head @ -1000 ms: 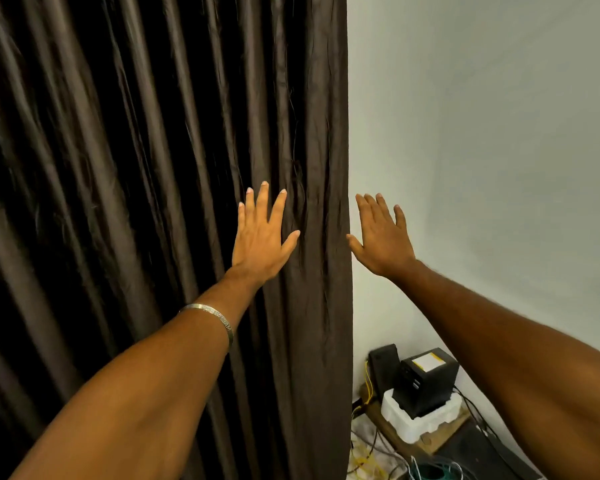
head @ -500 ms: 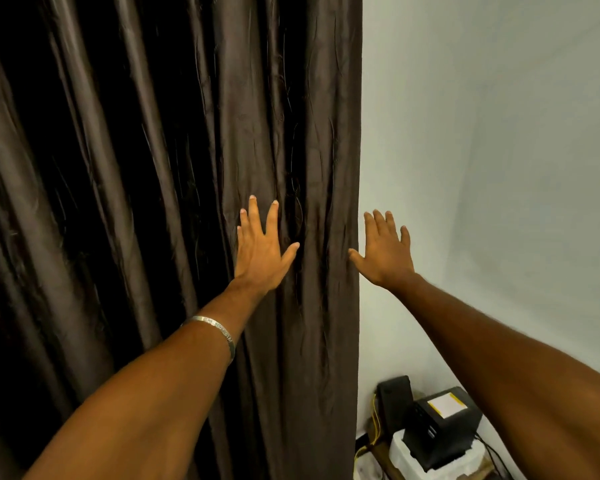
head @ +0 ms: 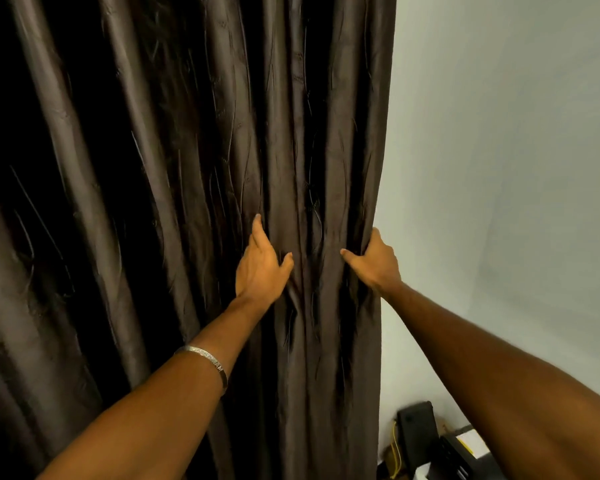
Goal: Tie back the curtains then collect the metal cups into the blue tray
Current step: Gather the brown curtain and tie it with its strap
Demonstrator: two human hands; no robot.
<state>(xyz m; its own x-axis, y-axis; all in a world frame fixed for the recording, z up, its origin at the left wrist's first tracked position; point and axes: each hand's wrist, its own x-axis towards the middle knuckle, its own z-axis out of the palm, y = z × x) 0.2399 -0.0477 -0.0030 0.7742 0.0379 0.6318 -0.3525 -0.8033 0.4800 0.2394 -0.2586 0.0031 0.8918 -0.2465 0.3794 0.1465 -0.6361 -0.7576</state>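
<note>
A dark brown pleated curtain [head: 194, 168] hangs over the left and middle of the view, with its right edge against a pale wall. My left hand [head: 262, 263] is pushed into a fold of the curtain, thumb on the front and fingers tucked behind the cloth. My right hand [head: 374, 259] grips the curtain's right edge, fingers wrapped round behind it and thumb pressed on the front. A bunch of folds is gathered between the two hands. No metal cups or blue tray are in view.
A plain pale wall [head: 506, 168] fills the right side. Low at the bottom right stand a black box [head: 414, 424] and another black device [head: 465, 452] with yellow cables beside them. A silver bangle [head: 208, 358] is on my left wrist.
Both hands lay flat and open before, the right one off the curtain against the wall. Now each has closed on the cloth, bunching the folds between them. The view has tilted up slightly.
</note>
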